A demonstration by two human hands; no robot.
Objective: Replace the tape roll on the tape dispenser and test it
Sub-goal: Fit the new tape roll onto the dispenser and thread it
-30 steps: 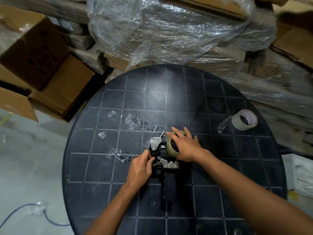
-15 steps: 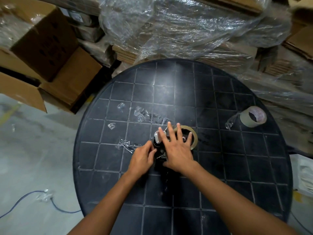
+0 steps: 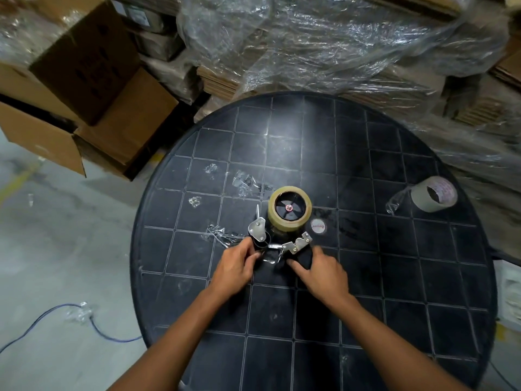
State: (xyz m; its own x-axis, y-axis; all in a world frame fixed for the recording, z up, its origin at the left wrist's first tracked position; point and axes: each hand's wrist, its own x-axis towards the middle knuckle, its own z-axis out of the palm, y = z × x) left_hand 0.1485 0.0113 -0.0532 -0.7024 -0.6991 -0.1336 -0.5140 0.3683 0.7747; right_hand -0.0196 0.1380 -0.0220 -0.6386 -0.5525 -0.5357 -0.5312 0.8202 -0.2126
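The black tape dispenser (image 3: 296, 245) lies on its side in the middle of the round black table (image 3: 366, 277). A tan tape roll (image 3: 290, 222) sits on its black spoked hub, in full view. My left hand (image 3: 235, 268) pinches the dispenser's front end by the black roller and metal flap. My right hand (image 3: 321, 275) grips the black handle just behind the metal bracket. A second roll with a cardboard core (image 3: 423, 200) lies at the table's right edge, a clear tape tail hanging off it.
Crumpled scraps of clear tape (image 3: 222, 235) lie left of the dispenser. A small round white label (image 3: 318, 226) rests beside the roll. Open cardboard boxes (image 3: 84, 66) stand at the left, plastic-wrapped stacks (image 3: 324, 43) behind. A blue cable (image 3: 98, 331) runs on the floor.
My right hand has come off the top of the tape roll and moved back onto the handle. The roll now shows seated on the hub. My left hand stays at the front end.
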